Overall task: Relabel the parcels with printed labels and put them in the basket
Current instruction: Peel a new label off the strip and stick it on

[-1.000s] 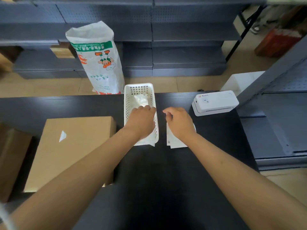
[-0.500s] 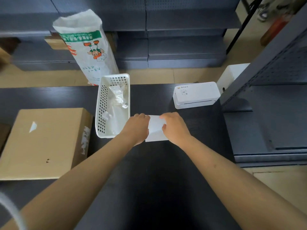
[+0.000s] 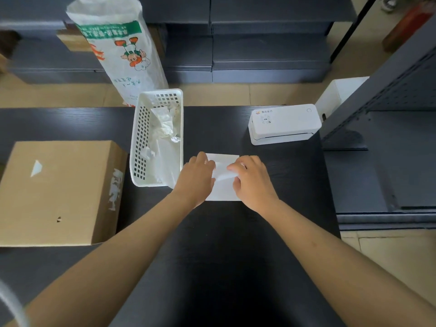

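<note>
Both hands have stayed on the flat white paper parcel (image 3: pixel 221 185) beside the white perforated plastic basket (image 3: pixel 157 138); right hand (image 3: pixel 253 182) now pinches a lifted edge, left hand (image 3: pixel 197 178) presses flat, grip relaxed.

**Table layout**

On the table (image 3: pixel 224 256), the parcel (image 3: pixel 223 185) lies just right of the basket (image 3: pixel 141 142), under both hands: left hand (image 3: pixel 197 177), right hand (image 3: pixel 253 182). The printer (image 3: pixel 284 123) sits behind and right of it. A box (image 3: pixel 59 192) lies left of the basket; a sack (image 3: pixel 122 50) stands behind the table.
</note>
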Motion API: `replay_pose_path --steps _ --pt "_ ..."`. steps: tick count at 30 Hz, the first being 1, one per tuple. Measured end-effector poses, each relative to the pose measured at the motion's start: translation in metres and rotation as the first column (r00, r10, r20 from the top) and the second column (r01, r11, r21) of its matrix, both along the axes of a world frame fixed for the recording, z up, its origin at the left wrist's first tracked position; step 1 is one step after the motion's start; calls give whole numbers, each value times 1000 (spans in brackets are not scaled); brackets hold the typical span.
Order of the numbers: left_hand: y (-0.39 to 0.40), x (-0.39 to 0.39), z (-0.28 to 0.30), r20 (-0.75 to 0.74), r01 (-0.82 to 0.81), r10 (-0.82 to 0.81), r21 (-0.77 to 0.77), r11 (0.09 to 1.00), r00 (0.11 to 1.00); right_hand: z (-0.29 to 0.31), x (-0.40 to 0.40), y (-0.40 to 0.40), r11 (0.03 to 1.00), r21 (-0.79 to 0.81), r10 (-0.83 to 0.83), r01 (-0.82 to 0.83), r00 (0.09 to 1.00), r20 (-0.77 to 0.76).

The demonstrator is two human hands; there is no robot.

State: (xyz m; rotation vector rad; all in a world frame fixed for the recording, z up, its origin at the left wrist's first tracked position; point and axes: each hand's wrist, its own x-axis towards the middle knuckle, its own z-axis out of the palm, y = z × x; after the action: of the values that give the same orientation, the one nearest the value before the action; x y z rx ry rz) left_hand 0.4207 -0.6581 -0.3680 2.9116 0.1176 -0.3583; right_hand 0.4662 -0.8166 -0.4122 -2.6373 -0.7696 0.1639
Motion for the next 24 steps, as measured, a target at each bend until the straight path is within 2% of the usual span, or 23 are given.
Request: replay_pose_path --steps 3,6,8,10,13,15,16,18,20,22,24 --pt "-1 0 9 47 -51 56 -97 994 997 5 -3 -3 992 107 -66 71 997 -43" --pt "-3 4 21 92 -130 152 -210 969 984 15 3 -1 947 177 -247 269 959 -137" --pt "-3 7 29 127 -174 213 -261 949 969 19 6 -3 897 120 -387 426 886 -256" --pt "-2 7 36 153 -192 257 -347 918 954 19 7 -8 867 15 -446 497 790 -420" --pt "1 2 44 148 -195 318 -534 823 937 22 4 -13 847 7 -392 532 633 -667" --pt "5 -4 47 166 -192 348 -585 788 923 26 3 -14 802 7 -368 597 504 -781" --pt "7 -6 48 161 -186 353 -614 767 922 29 4 -14 769 -23 -360 639 402 -842" --pt "10 -12 51 123 -148 307 -672 725 944 35 3 -15 700 -98 -276 707 142 -951" --pt "11 -19 53 86 -99 229 -718 689 970 37 3 -16 645 -117 -130 755 -42 -991" --pt "12 -27 56 37 -83 171 -764 639 985 36 2 -16 559 -94 -1 824 -112 -994" --pt "12 -35 56 -25 -82 102 -795 601 994 35 0 -16 520 -34 62 854 -78 -995"
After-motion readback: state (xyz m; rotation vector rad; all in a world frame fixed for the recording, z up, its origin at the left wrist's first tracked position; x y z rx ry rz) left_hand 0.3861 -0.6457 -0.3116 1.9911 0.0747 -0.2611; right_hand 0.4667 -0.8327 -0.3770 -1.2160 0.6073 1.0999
